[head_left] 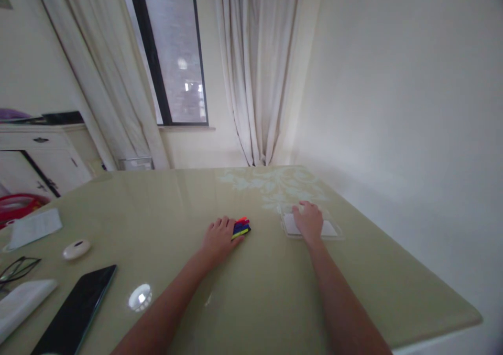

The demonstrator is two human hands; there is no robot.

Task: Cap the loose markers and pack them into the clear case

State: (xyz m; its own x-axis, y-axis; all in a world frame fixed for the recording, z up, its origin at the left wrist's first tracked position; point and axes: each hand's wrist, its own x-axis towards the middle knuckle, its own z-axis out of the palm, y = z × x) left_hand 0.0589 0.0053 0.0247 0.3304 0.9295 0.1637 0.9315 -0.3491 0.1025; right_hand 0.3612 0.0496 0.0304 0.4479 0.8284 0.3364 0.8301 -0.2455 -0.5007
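My left hand (220, 235) is closed over a small bundle of coloured markers (241, 228), lying on the table. Red, blue and yellow-green ends stick out past the fingers on the right side. To the right, my right hand (309, 221) rests on a shallow clear plastic case (337, 231), its fingers bent over the far rim. A white sheet or card (328, 229) lies in the case, partly covered by that hand. The fingertips' exact hold is hard to see.
On the left of the glossy table (259, 302) lie a dark phone or tablet (74, 313), a white rounded device (76, 249), eyeglasses (19, 270), a white box (24, 303) and a pale packet (36, 228). A wall (412, 151) borders the right side.
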